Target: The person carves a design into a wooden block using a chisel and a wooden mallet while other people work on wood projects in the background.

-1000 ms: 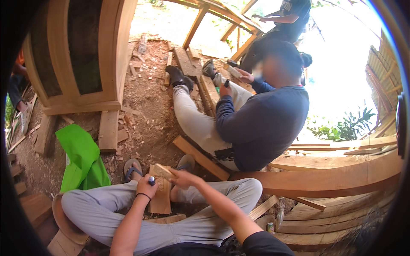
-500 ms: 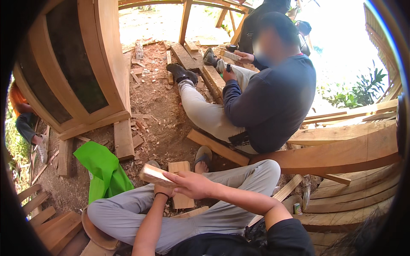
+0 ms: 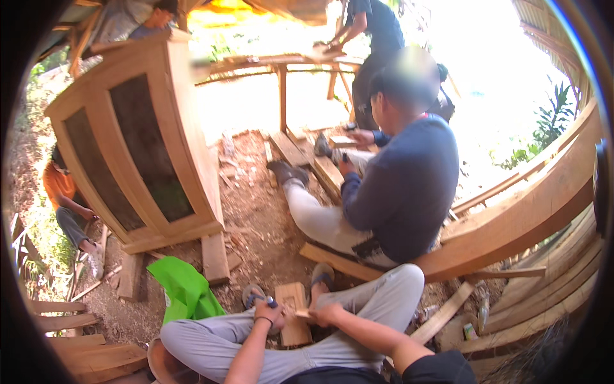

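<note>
My left hand (image 3: 268,315) is closed around a hand tool with a dark blue handle end (image 3: 272,302); its working end is hidden. Low between my feet lies a pale wooden block (image 3: 295,331), with what looks like a small recess cut near its far end. My right hand (image 3: 327,315) grips a light piece of wood (image 3: 303,313), which reaches over the block toward my left hand. Whether that piece touches the block cannot be told.
A bright green cloth (image 3: 182,291) lies left of my legs, before a wooden cabinet (image 3: 144,173) with dark panels. Ahead on the right sits a co-worker (image 3: 403,185) holding wood. A thick beam (image 3: 511,224) runs along the right. Shavings cover the ground (image 3: 252,224).
My view has tilted up. The wooden piece in my right hand was raised over my left hand; it is now lower and to the right, leaving the left hand and blue-ended tool visible.
</note>
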Demonstrator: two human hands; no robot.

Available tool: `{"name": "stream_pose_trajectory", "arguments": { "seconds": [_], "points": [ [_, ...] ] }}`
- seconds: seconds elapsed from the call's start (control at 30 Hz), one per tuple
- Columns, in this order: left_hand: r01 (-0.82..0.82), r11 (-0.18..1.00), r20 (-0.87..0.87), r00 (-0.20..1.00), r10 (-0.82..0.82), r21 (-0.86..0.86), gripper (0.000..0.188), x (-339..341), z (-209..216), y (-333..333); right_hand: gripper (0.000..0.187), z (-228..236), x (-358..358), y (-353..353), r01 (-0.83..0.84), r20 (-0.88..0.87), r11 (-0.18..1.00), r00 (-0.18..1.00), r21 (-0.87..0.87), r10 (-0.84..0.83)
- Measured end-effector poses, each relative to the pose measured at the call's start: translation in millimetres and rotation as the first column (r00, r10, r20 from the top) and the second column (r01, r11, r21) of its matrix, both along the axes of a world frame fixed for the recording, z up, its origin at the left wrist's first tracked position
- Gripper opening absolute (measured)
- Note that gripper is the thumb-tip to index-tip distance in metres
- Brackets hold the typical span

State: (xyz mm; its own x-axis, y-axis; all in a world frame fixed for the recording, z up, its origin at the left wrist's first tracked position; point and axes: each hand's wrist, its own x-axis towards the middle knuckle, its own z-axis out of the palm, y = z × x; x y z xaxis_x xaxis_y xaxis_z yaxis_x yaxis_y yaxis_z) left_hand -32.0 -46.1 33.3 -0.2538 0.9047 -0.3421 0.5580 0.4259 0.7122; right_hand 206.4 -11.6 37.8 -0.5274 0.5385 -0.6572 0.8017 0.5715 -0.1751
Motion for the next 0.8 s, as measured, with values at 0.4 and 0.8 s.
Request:
{"name": "stream_pose_trajectory", "arguments": {
  "seconds": [0.4, 0.8],
  "points": [
    [0.507, 0.859, -0.216, 0.834, -0.508, -0.062, 0.064, -20.7, -40.6, -10.4, 0.058, -23.5, 3.0, 6.3, 0.353, 0.008, 0.934, 0.935, -0.046, -0.353],
    [0.663, 0.721, -0.297, 0.661, -0.689, -0.199, 0.049, 33.2, 20.0, -4.2, 0.069, 38.6, -9.2, -27.8, 0.377, 0.083, 0.919, 0.918, 0.112, -0.387]
  ]
}}
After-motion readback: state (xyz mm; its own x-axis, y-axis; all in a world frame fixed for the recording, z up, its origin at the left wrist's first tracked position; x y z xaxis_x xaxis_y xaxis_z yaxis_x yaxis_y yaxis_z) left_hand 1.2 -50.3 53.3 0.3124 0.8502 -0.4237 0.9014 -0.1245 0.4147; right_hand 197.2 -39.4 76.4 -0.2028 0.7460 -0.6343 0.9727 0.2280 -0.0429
